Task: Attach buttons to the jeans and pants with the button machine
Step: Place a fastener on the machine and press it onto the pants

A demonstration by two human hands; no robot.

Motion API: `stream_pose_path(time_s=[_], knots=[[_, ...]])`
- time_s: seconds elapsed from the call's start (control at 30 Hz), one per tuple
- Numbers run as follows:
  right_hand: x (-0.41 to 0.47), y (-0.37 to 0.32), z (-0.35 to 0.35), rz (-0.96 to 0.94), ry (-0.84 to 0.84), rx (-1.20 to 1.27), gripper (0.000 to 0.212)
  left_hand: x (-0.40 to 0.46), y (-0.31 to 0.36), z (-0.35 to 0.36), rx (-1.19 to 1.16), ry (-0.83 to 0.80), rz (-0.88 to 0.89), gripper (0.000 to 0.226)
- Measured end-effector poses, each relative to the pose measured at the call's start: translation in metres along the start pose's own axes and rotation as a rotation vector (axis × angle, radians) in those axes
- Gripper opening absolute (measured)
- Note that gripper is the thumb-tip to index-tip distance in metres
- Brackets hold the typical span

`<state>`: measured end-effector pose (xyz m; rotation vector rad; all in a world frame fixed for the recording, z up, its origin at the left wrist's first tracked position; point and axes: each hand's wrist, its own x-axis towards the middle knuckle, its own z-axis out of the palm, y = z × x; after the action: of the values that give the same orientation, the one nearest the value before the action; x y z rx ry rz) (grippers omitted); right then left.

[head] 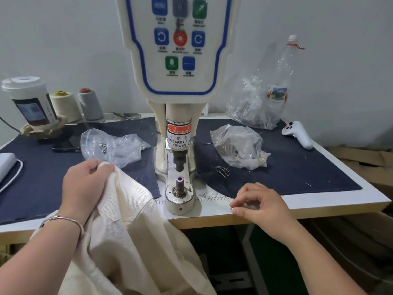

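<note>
The white button machine (179, 128) stands in the middle of the table, its punch raised above the lower die (180, 182), which has nothing on it. My left hand (84, 184) grips the top edge of cream-coloured pants (131, 231) just left of the die; the fabric hangs off the table's front edge. My right hand (258, 202) rests at the front edge right of the machine, fingers curled, thumb and forefinger pinching a small silver piece, likely a button part (232, 208).
Dark denim cloth (287, 167) covers the tabletop. Clear plastic bags of metal parts lie left (114, 145) and right (239, 145) of the machine, a bigger bag (255, 103) behind. Thread cones (90, 104), a cup (29, 101), a white controller (297, 134) and a bottle (280, 81) stand around.
</note>
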<state>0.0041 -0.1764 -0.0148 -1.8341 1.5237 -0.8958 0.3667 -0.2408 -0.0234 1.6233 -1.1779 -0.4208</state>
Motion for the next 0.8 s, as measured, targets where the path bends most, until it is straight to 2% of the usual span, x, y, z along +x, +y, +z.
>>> stream_pose_path(time_s=[0.27, 0.43, 0.57, 0.8], knots=[[0.003, 0.001, 0.005, -0.030, 0.029, -0.016, 0.020, 0.000, -0.001, -0.001, -0.016, -0.017, -0.018, 0.028], [0.020, -0.035, 0.017, -0.175, 0.151, 0.115, 0.015, 0.001, -0.001, 0.001, 0.000, 0.000, 0.000, 0.032], [0.038, -0.063, 0.034, -0.313, 0.130, 0.140, 0.007, 0.001, 0.000, 0.001, 0.020, 0.011, 0.023, 0.036], [0.054, -0.077, 0.046, -0.375, 0.062, 0.114, 0.013, -0.001, 0.003, 0.000, 0.024, 0.009, 0.067, 0.036]])
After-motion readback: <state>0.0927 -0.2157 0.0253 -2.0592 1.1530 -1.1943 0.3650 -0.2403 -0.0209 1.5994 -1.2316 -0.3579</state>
